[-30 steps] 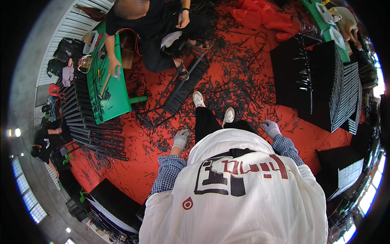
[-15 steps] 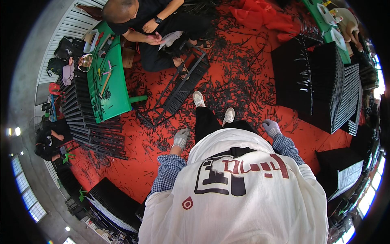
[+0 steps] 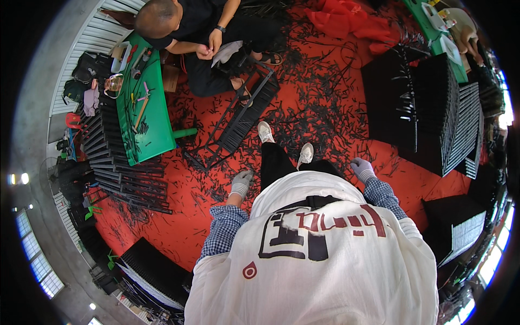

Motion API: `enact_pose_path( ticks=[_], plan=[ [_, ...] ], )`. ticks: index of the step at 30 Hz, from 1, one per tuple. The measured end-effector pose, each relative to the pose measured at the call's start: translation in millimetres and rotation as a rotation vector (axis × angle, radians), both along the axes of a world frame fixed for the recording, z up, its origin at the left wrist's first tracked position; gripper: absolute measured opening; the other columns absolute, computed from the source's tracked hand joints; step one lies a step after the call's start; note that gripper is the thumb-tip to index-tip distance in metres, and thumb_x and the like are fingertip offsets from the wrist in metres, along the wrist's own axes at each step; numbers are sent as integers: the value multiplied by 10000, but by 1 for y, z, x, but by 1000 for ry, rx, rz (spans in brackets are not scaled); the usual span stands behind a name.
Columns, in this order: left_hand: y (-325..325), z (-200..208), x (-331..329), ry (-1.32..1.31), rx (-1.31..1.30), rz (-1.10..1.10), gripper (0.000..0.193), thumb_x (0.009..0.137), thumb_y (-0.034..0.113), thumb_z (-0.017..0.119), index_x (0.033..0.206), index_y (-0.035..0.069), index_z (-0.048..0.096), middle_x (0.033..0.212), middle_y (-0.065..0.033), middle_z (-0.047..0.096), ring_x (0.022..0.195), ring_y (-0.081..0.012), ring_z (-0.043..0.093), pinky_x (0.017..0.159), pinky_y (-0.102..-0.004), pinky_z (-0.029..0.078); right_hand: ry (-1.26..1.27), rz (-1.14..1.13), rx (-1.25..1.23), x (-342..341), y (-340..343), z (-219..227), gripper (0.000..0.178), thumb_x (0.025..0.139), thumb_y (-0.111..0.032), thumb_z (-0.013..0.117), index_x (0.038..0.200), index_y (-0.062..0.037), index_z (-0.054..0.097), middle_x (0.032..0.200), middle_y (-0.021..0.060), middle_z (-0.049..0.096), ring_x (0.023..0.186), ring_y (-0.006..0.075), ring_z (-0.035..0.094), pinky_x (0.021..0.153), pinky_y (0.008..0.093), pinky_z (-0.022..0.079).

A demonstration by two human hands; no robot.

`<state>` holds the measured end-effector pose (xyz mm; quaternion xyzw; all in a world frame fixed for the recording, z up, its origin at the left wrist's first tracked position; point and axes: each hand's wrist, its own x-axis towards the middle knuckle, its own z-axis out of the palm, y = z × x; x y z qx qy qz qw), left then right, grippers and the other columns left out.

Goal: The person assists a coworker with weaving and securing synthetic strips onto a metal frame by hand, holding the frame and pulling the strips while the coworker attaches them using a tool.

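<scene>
My left hand (image 3: pixel 241 183), in a grey knit glove, hangs beside my left leg with its fingers loosely bent and nothing visible in them. On the other side my right hand (image 3: pixel 363 169), gloved the same way, hangs apart from my leg, also without any visible object. The nearest thing ahead of my left hand is a black slatted metal frame (image 3: pixel 236 128) lying on the red floor covering (image 3: pixel 187 233). Just beyond that frame sits a co-worker (image 3: pixel 189 24) in black, both hands brought together over a pale grey cloth or glove (image 3: pixel 227 53).
Black strip scraps (image 3: pixel 319 116) litter the floor around my shoes. On the left, a green table (image 3: pixel 145 108) carries tools, with stacked black frames (image 3: pixel 127 176) beside it. Tall stacks of black panels (image 3: pixel 392 97) stand at right. Red sheeting (image 3: pixel 346 20) lies at the back.
The co-worker's hands have come together and the head has dipped left. The person at the far left has moved and is hardly visible. My own hands stay where they were.
</scene>
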<state>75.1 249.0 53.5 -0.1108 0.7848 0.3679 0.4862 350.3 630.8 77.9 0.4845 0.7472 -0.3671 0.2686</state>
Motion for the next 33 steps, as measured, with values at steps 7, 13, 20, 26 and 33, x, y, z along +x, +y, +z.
enact_pose_path(
  ticks=[7, 13, 20, 26, 33],
  plan=[
    [-5, -8, 0, -8, -15, -23, 276, 874, 132, 491, 1106, 23, 594, 851, -70, 637, 697, -135, 579, 640, -260, 467, 13, 17, 10, 3, -1, -4, 299, 844, -236, 566, 1064, -34, 584, 987, 166, 635, 907, 293, 610, 811, 355, 481],
    [-2, -1, 2, -24, 0, 17, 278, 875, 115, 485, 1111, 9, 587, 871, -78, 632, 726, -145, 582, 659, -256, 469, 22, 12, 12, 3, -3, -5, 297, 841, -233, 569, 1058, -31, 586, 985, 168, 636, 905, 294, 612, 809, 351, 481],
    [-4, -4, 4, -11, 12, 17, 282, 879, 102, 485, 1123, -6, 575, 881, -92, 631, 734, -150, 584, 669, -262, 472, 15, 1, 9, 2, -5, -3, 297, 841, -237, 571, 1057, -33, 586, 990, 171, 633, 909, 294, 610, 804, 349, 482],
    [-12, -14, 7, -17, 35, 29, 282, 882, 96, 482, 1125, -16, 570, 872, -92, 630, 718, -152, 584, 665, -266, 474, 32, 10, 28, 6, -7, -7, 288, 834, -239, 578, 1044, -44, 595, 979, 168, 635, 900, 294, 613, 800, 351, 484],
    [-12, -13, 10, -11, 51, 61, 278, 881, 96, 485, 1122, -9, 576, 850, -86, 629, 704, -147, 584, 648, -268, 476, 33, 54, 20, 10, -6, -10, 298, 849, -276, 548, 1061, -74, 602, 994, 155, 635, 914, 297, 605, 805, 365, 473]
  ],
)
